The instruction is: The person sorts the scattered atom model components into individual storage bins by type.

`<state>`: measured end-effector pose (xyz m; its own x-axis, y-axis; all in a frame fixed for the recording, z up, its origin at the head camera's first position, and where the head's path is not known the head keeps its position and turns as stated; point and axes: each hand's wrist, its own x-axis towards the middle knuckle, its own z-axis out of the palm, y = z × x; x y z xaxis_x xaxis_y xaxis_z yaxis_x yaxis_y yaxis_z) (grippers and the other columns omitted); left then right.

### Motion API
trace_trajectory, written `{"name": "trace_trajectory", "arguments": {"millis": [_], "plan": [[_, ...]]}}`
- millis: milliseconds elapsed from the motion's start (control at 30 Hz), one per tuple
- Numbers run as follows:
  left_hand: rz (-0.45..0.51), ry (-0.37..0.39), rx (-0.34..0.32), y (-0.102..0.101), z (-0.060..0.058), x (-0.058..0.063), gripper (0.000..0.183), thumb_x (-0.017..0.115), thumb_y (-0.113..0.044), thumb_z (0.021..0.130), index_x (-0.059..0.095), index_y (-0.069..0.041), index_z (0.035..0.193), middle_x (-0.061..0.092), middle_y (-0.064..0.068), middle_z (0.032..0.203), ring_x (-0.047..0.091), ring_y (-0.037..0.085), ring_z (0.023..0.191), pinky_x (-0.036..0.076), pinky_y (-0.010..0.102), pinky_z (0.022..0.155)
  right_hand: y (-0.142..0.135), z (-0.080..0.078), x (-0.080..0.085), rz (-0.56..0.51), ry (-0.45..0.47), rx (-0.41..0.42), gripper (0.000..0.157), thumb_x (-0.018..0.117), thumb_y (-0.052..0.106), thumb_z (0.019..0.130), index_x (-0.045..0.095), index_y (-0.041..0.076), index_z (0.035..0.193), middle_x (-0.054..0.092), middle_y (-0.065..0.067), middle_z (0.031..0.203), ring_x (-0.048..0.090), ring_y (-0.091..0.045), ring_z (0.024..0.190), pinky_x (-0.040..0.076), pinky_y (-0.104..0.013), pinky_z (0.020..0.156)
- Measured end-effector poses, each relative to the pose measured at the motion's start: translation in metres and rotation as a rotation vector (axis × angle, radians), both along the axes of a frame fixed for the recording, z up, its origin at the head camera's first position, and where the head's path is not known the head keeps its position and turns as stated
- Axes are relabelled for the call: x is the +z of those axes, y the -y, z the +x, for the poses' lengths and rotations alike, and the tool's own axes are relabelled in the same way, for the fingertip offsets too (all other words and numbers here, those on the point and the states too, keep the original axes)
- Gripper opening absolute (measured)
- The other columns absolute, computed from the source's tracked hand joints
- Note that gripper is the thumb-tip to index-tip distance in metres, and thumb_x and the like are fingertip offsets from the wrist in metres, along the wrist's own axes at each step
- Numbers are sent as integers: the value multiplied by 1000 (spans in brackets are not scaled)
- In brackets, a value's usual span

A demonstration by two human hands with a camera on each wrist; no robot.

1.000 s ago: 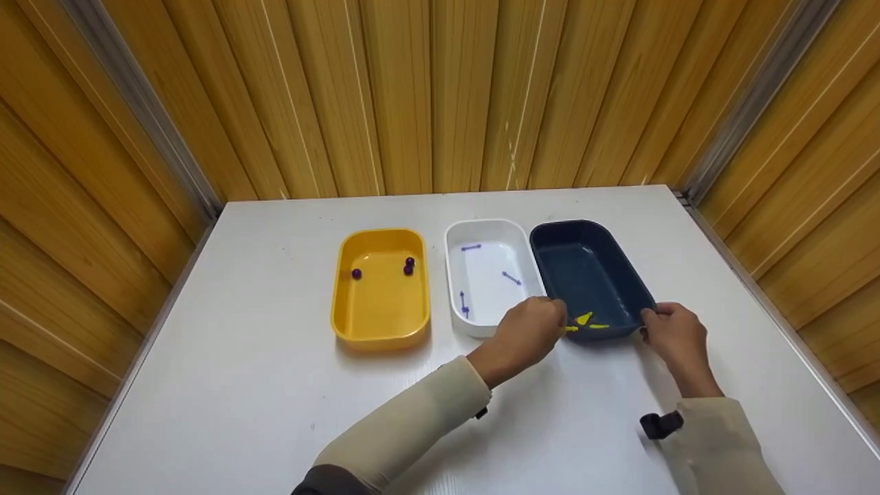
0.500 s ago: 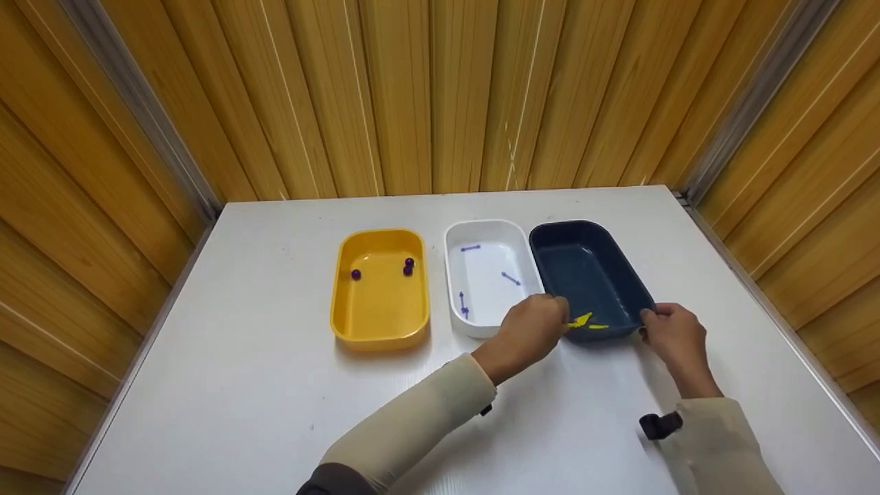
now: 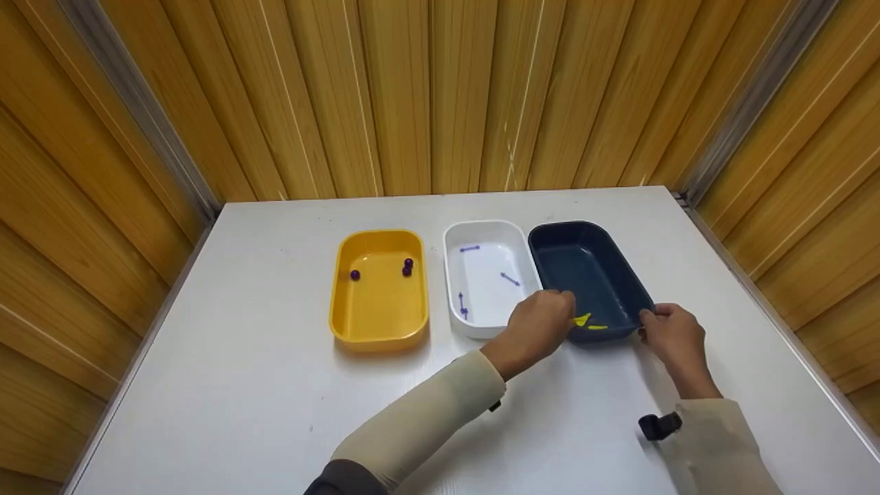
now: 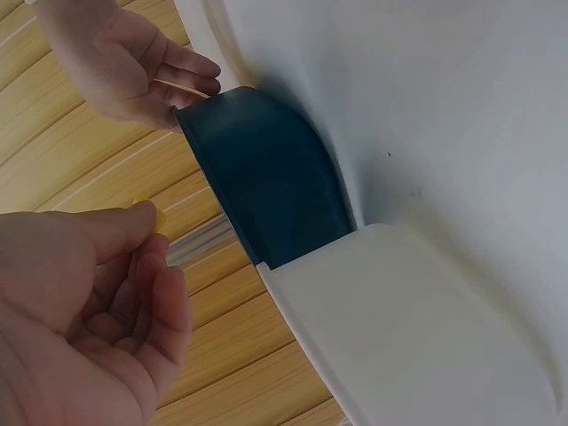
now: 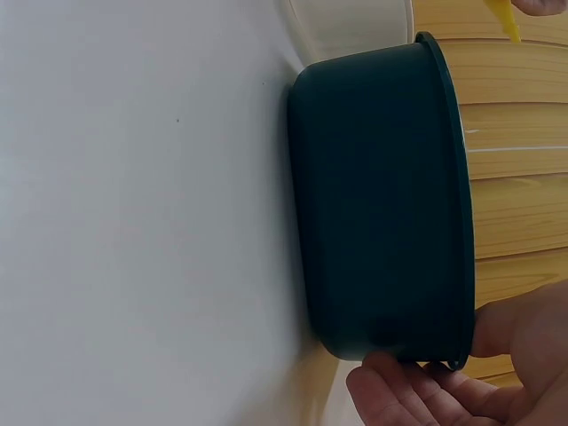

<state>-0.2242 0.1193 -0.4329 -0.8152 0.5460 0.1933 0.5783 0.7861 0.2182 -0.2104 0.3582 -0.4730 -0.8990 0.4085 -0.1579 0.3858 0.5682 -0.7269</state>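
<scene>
My left hand (image 3: 540, 323) hovers over the near left corner of the dark blue tray (image 3: 584, 275). Between thumb and fingertip it pinches a small yellow piece (image 4: 160, 217), mostly covered by the fingers; the right wrist view shows its pointed yellow end (image 5: 504, 18). Two flat yellow pieces (image 3: 597, 327) lie at the near end inside the tray. My right hand (image 3: 677, 340) grips the tray's near right corner, thumb on the rim (image 5: 461, 222) and fingers against the outer wall.
Left of the dark tray, touching or nearly touching it, stands a white tray (image 3: 491, 330) with several thin purple sticks (image 3: 510, 278). Farther left, a yellow tray (image 3: 378, 340) holds three purple balls (image 3: 355, 275). Wood-patterned panels (image 3: 440, 96) rise behind the white table (image 3: 275, 385).
My left hand has shifted slightly right and away from me, and the yellow piece it pinches has gone out of sight in the head view. The right hand stays on the tray corner.
</scene>
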Motion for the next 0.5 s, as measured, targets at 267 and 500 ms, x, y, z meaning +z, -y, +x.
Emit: {"name": "trace_trajectory", "arguments": {"millis": [267, 500], "plan": [[22, 10, -6, -5, -2, -4, 15, 69, -26, 98, 70, -15, 107, 72, -3, 94, 65, 5, 80, 56, 16, 71, 0, 0, -1, 6, -6, -4, 51, 52, 27, 103, 53, -12, 135, 70, -29, 119, 73, -11, 75, 53, -19, 61], [24, 49, 0, -7, -4, -4, 18, 68, -25, 98, 69, -15, 112, 73, -3, 99, 66, 4, 86, 56, 14, 77, 0, -1, 0, 4, 14, 0, 51, 52, 27, 103, 52, -11, 136, 70, -28, 119, 69, -8, 73, 52, -20, 61]]}}
